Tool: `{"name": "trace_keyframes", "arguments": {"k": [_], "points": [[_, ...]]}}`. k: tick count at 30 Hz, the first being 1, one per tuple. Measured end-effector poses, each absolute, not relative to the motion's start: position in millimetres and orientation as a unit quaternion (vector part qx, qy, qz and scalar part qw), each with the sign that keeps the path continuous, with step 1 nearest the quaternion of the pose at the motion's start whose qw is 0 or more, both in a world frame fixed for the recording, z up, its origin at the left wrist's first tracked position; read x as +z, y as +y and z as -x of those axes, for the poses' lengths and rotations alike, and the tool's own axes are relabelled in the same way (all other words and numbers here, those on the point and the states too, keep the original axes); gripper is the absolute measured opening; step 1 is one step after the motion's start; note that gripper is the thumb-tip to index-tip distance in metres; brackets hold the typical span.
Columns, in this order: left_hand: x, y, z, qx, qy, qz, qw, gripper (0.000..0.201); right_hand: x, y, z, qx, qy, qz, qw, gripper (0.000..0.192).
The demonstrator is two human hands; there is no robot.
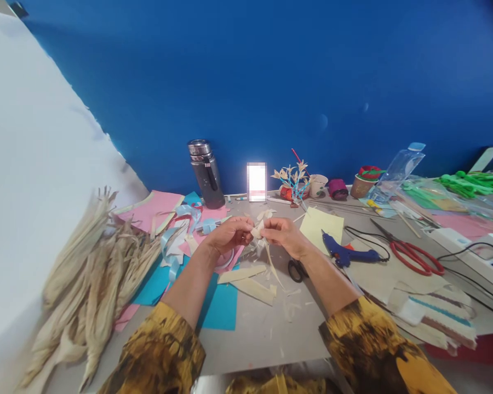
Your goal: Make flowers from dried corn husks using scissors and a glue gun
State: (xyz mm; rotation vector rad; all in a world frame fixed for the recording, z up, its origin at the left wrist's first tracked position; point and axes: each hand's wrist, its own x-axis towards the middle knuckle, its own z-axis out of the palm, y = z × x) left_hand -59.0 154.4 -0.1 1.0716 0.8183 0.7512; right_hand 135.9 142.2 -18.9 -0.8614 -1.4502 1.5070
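Note:
Both of my hands meet over the middle of the table, pinching a small pale piece of corn husk [258, 230]. My left hand [233, 232] grips its left side with thumb and fingertips. On the other side my right hand [282, 234] has its fingers closed on the same piece. Below them lie cut husk strips [252, 288] and thin scraps. Black-handled scissors [296, 270] rest partly hidden under my right forearm. To the right sits a blue glue gun [349, 253], near a yellow paper sheet [321, 229].
Dried corn husks [94, 290] are heaped at the left, beside blue paper [218, 306]. A dark flask [206, 175] stands at the back, with a bright screen [257, 183] near it. Husk flowers [293, 178], red-handled scissors [419, 257], a plastic bottle [398, 171] and a power strip [468, 257] are rightward.

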Motion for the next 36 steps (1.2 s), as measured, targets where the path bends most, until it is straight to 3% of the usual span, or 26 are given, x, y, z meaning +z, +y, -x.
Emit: {"name": "trace_keyframes", "arguments": {"k": [4,12,26,36], "points": [[-3,154,57,0.365,0.362,-0.449,0.73,0.012,-19,142,-133,0.579,-0.587,0.363,0.433,0.025],[-12,140,35,0.458,0.367,-0.42,0.692,0.029,-22,148,-130,0.57,-0.484,0.387,0.539,0.029],[-19,136,19,0.541,0.413,-0.471,0.561,0.03,-24,150,-133,0.556,-0.505,0.377,0.541,0.031],[-25,134,13,0.573,0.389,-0.417,0.589,0.031,-31,150,-127,0.537,-0.482,0.391,0.572,0.032]]}}
